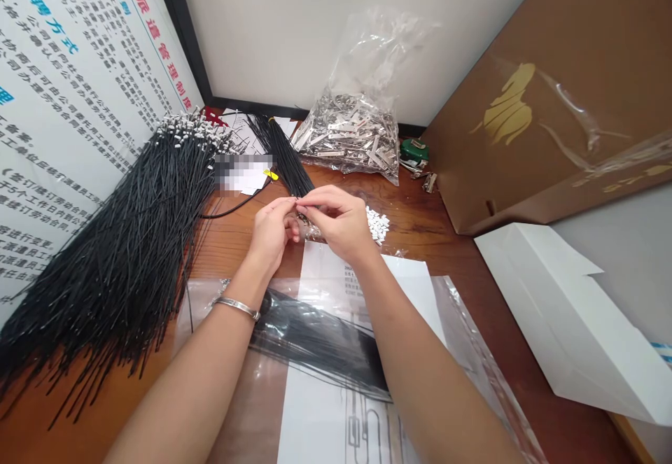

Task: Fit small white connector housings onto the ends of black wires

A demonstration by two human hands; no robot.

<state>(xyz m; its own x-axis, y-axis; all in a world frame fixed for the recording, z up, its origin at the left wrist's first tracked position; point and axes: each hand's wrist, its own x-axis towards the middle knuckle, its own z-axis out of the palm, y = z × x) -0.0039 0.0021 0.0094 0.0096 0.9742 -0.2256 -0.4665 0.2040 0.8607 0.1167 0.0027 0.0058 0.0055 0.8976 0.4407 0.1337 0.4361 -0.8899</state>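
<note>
My left hand [273, 234] and my right hand [341, 222] meet above the desk, thumbs and fingertips pinched together. Whatever is between them is too small to make out. Just beyond my fingers lies a tied bundle of thin black wires [283, 152]. A small heap of white plastic connectors [379, 226] sits right of my right hand, partly hidden by it. Under my forearms, more black wires [325, 341] lie in a clear plastic bag [236, 394], next to a printed sheet [409, 278].
At left, a large stack of black wires with white ends [131, 240] leans by a printed board [63, 65]. A clear bag of metal strips [351, 131] and a green tape measure [414, 150] stand at the back. A brown box [556, 100] and white paper box [567, 317] are right.
</note>
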